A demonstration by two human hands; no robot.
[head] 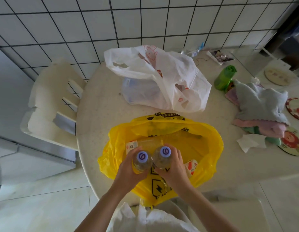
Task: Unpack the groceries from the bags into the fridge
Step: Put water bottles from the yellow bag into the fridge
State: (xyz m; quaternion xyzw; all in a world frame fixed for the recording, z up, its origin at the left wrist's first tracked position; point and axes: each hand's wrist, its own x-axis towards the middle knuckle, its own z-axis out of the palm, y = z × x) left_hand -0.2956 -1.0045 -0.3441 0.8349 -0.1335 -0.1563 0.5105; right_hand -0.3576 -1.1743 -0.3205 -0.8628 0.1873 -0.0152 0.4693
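l hand (128,171) & r hand (173,166) grip clear round bottles (143,162); crinkly yellow bag (210,148)

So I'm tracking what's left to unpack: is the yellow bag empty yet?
Not empty. The yellow bag lies open on the table, with a red-and-white carton and clear packaging inside.

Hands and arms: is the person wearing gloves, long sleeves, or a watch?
No. The left hand and the right hand are bare, with no gloves, rings or watch showing. Both forearms are uncovered all the way to the bottom edge of the picture, so no sleeves show. Between them is a white crumpled garment on the person's front.
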